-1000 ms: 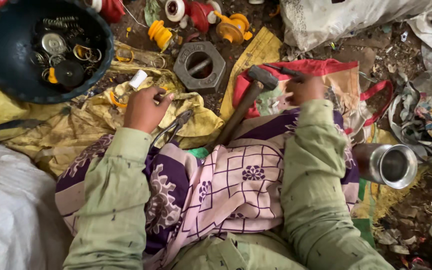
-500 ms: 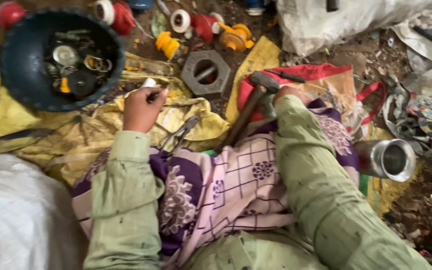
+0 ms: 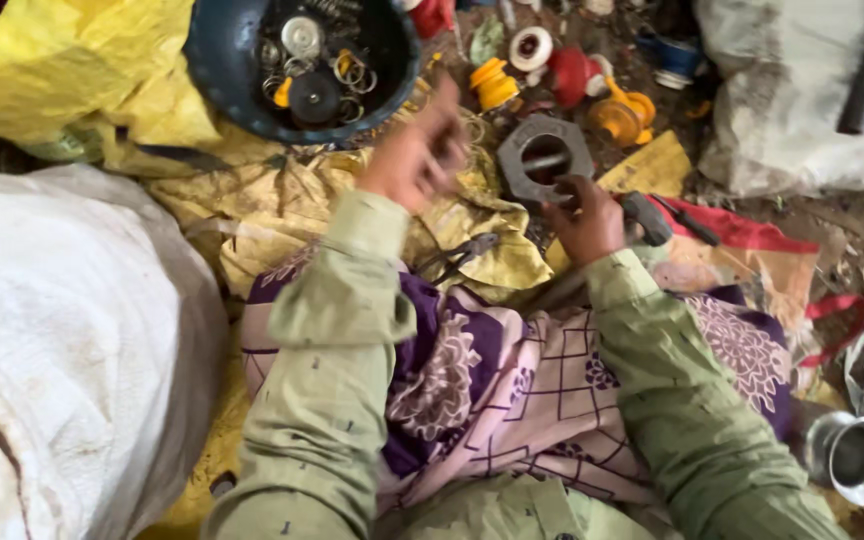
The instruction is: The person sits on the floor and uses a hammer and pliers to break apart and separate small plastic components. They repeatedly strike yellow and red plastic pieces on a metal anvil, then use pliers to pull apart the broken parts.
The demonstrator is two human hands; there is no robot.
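My left hand [image 3: 414, 155] is raised and motion-blurred just below the rim of a dark blue bowl [image 3: 220, 70] that holds several metal rings and discs. Its fingers look drawn together, but the blur hides whether anything is in them. My right hand [image 3: 582, 218] grips a hammer [image 3: 645, 215] close to its dark head, and the wooden handle runs down-left under the wrist. That hand's fingertips touch a grey hexagonal nut [image 3: 512, 165] lying on the ground. Both arms wear pale green sleeves over a purple and pink patterned cloth [image 3: 512, 400] on my lap.
Pliers [image 3: 464, 252] lie on crumpled yellow cloth [image 3: 282, 215]. Yellow and red plastic parts [image 3: 497, 85] are scattered behind the nut. A big white sack [image 3: 62, 340] fills the left, another [image 3: 802, 100] sits top right. A metal cup [image 3: 852, 458] lies at lower right.
My left hand has lifted off the yellow cloth and swung up toward the bowl. My right hand with the hammer has moved to the hexagonal nut. The view has shifted left.
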